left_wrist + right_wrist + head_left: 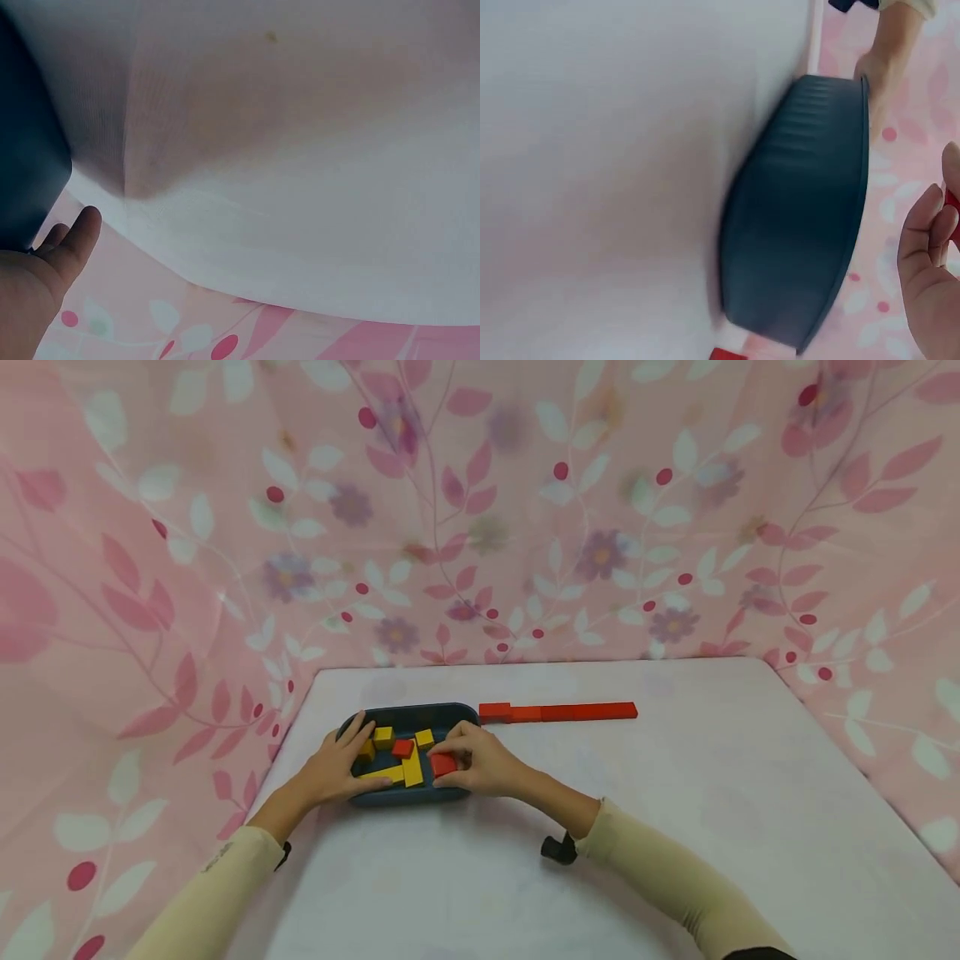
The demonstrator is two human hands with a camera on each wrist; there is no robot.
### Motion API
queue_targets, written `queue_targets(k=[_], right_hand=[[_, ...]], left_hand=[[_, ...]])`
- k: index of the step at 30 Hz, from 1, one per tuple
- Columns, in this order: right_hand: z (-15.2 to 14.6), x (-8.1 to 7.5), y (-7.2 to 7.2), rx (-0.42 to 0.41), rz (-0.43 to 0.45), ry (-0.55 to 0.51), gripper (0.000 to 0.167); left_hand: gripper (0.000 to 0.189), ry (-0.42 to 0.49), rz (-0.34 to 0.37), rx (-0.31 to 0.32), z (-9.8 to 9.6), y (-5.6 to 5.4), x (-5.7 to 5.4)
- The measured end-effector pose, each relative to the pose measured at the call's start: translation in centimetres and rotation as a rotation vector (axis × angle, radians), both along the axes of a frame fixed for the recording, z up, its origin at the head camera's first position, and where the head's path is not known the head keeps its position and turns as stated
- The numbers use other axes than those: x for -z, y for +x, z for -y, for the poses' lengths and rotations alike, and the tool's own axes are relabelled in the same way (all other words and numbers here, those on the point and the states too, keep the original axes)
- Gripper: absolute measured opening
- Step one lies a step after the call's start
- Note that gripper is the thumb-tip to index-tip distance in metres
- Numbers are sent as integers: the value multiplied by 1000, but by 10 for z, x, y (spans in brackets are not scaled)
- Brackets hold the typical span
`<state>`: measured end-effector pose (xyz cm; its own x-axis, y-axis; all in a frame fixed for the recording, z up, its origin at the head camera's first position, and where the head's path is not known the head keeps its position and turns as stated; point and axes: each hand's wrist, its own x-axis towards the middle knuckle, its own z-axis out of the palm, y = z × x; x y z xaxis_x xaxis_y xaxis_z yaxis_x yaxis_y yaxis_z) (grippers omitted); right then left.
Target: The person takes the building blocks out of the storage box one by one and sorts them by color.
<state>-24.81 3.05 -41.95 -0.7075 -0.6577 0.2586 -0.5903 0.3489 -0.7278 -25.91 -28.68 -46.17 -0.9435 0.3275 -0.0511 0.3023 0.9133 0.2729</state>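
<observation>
Red block (443, 765) pinched over a dark tray (408, 799)
Right hand (483, 762) grips the block; left hand (334, 769), fingers outstretched, touches the tray's left end, near yellow blocks (383, 738).

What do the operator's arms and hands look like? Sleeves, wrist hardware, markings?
Left hand and right hand: bare, no gloves. Left sleeve and right sleeve: cream, long, ending short of the hands. Small dark marking near the left cuff, too small to read. Black hardware shows by the right cuff, a black sliver by the left.
</observation>
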Motion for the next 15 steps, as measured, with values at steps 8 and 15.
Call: queue_targets(k=[8,15], right_hand=[[-55,-6,-14,57,-40,50,39],[-96,-4,-13,160,85,24,36]], left_hand=[[110,-3,-14,7,1,-4,-2],[109,20,-18,8,3,-2,4]])
